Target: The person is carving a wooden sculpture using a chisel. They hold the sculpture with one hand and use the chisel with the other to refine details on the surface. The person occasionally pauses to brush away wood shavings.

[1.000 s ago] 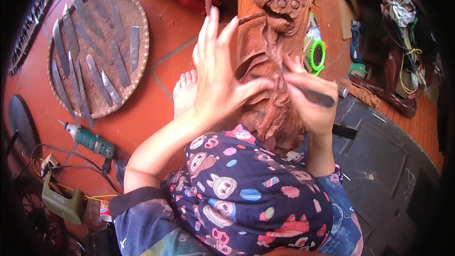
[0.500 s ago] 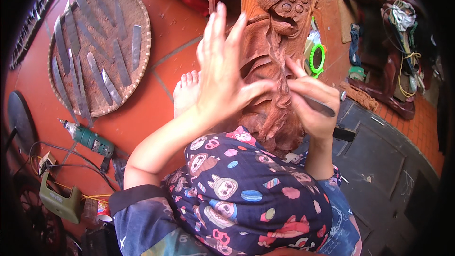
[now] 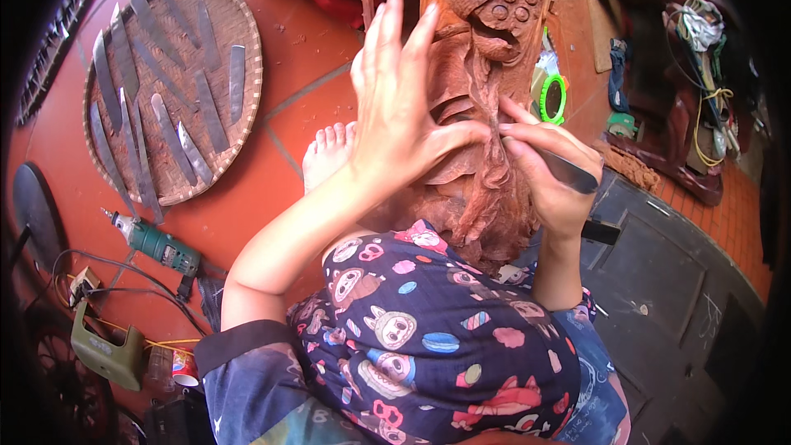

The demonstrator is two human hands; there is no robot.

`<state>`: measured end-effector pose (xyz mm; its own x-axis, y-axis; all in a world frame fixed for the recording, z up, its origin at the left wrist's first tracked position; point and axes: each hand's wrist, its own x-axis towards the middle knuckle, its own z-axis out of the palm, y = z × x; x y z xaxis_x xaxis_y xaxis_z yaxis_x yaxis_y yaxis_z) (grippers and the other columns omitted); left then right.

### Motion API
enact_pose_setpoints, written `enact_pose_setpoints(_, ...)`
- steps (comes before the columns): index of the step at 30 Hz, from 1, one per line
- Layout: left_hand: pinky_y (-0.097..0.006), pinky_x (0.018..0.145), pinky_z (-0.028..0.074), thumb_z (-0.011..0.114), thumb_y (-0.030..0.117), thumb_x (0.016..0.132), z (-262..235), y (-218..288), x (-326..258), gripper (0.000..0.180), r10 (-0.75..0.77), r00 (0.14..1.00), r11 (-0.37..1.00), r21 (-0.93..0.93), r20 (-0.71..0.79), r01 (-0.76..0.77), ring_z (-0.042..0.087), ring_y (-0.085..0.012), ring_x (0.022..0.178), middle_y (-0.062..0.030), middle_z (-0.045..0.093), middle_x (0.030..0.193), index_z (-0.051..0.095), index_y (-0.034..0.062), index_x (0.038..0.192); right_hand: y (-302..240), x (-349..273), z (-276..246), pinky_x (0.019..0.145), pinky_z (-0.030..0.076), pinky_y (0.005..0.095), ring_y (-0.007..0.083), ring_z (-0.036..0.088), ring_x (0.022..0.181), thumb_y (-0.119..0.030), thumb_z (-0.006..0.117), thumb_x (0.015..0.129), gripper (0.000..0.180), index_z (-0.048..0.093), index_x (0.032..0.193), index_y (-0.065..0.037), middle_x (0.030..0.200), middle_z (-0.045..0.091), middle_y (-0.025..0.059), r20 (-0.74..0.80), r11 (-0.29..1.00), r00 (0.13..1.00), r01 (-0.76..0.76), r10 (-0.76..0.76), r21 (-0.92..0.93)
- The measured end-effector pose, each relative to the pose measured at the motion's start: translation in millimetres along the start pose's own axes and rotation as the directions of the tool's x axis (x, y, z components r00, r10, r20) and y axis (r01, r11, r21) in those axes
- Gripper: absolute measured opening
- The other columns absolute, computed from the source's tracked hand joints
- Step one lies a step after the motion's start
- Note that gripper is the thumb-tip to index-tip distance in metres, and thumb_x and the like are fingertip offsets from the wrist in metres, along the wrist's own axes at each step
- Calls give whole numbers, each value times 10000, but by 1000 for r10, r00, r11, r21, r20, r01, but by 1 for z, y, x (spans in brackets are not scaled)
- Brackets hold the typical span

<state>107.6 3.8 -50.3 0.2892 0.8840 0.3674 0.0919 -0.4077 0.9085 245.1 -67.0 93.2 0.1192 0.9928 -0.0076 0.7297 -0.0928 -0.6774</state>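
Observation:
A tall reddish-brown wood carving [image 3: 482, 49] with a lotus pod at its top stands in front of me, its lower part between my knees. My left hand [image 3: 404, 107] is spread flat, fingers apart and pointing up, with the thumb pressed on the carved folds. My right hand [image 3: 548, 169] is closed around a dark metal chisel [image 3: 568, 171], whose tip meets the carving just beside my left thumb. My bare foot [image 3: 325, 152] rests on the red tiled floor to the left of the carving.
A round woven tray [image 3: 247, 107] with several metal chisel blades lies on the floor at the left. A green power tool [image 3: 161, 247] with cables lies below it. A green-rimmed round object [image 3: 552, 99] sits right of the carving, dark carved furniture [image 3: 684, 165] further right.
My left hand has shifted slightly up the carving, still spread. My right hand with the chisel has edged in toward the left thumb.

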Motion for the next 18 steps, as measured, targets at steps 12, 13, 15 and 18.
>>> enact_pose_setpoints(12, -589, 1157, 213, 894, 537, 585, 0, 6, -5, 1252, 11, 1000, 997, 78, 10, -11, 188, -488, 1496, -310, 121, 1638, 289, 61, 1572, 2, -3, -1, 1023, 517, 454, 312, 723, 1054, 138, 705, 784, 226, 755, 991, 64, 909, 750, 144, 29, 995, 996, 86, -88, 42)
enact_pose_setpoints(13, -589, 1158, 210, 895, 533, 588, -6, 9, -11, 1254, -17, 999, 997, 80, 28, 14, 183, -488, 1498, -309, 120, 1639, 282, 59, 1574, 4, -6, -3, 1040, 506, 470, 303, 729, 1028, 147, 702, 770, 237, 752, 990, 72, 890, 743, 147, 90, 988, 986, 134, -141, 81)
enact_pose_setpoints(15, -588, 1161, 203, 896, 525, 593, -16, 14, -22, 1260, -57, 996, 996, 72, 63, 52, 175, -487, 1501, -305, 116, 1641, 267, 54, 1578, 6, -8, -8, 1058, 492, 464, 301, 729, 1041, 148, 698, 761, 247, 756, 987, 67, 891, 742, 144, 186, 989, 971, 148, -150, 25)
enact_pose_setpoints(18, -594, 1158, 202, 897, 521, 599, -11, 8, -14, 1280, -65, 998, 997, 50, 19, 64, 168, -492, 1502, -303, 114, 1643, 235, 48, 1587, -1, -6, 2, 1083, 462, 466, 332, 712, 1094, 132, 699, 752, 255, 764, 986, 53, 906, 752, 140, 58, 996, 998, 9, -14, 88)
